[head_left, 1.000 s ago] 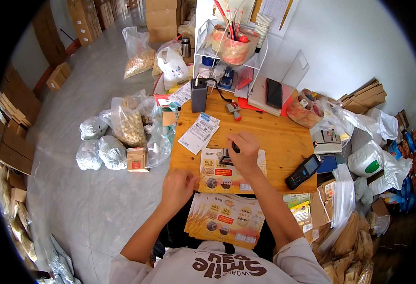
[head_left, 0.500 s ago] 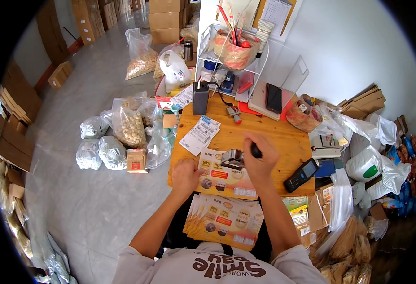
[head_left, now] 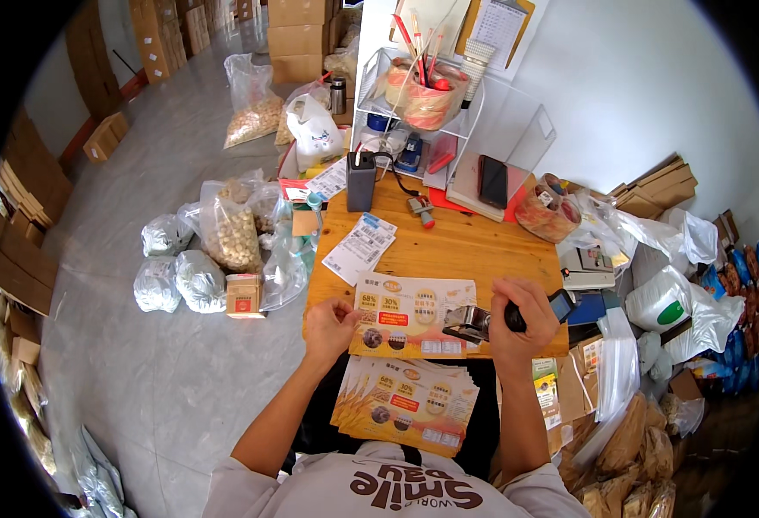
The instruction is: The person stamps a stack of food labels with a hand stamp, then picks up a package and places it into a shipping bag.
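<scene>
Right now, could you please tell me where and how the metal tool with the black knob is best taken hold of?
Probably by its black knob, coming from the right: that rounded end sits in the right hand, while the metal body points left over the printed packaging.

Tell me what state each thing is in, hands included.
Printed sheet: flat on table
Black-handled tool: held at sheet's right side
Right hand: closed around tool
Left hand: at sheet's left edge
Lap stack: fanned
Paper slips: overlapping
Phone: face up, screen dark
Scanner: partly hidden
</scene>
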### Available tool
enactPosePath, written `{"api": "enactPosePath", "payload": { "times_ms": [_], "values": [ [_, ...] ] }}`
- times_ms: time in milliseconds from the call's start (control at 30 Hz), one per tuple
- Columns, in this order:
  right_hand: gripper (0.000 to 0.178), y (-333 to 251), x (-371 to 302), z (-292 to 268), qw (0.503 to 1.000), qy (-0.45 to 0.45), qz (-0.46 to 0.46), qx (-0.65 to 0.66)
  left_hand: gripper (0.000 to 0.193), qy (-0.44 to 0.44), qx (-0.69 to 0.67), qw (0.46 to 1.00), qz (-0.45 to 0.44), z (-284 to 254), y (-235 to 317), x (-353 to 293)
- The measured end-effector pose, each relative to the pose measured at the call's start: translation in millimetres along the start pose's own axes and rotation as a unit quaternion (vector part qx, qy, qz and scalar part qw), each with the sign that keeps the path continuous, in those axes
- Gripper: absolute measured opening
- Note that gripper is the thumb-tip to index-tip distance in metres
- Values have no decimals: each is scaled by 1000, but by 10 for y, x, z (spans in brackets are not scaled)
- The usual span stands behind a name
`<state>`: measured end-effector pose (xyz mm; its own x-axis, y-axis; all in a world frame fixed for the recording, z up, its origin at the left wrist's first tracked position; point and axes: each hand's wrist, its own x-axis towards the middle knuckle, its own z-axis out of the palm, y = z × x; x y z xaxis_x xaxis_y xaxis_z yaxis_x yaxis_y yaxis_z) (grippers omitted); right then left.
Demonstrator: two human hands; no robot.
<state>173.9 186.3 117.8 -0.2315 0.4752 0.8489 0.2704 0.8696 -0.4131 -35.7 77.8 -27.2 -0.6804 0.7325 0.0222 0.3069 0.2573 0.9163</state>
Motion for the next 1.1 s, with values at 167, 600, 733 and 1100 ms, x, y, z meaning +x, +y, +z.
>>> {"api": "enactPosePath", "payload": {
  "times_ms": [167,600,733,1100],
  "values": [
    [23,39,-64,-54,1000,-4,7,0,12,5,11,1000,-3,1,45,-17],
    [20,73,-4,-213,999,25,3,-48,12,-4,-7,997,78,-317,285,-320],
    [18,136,-19,-169,997,39,-14,-67,10,-67,-59,996,18,-437,96,-602],
    [16,247,-171,263,999,-35,-1,-12,18,-133,206,963,112,-555,203,-714]
  ]
}}
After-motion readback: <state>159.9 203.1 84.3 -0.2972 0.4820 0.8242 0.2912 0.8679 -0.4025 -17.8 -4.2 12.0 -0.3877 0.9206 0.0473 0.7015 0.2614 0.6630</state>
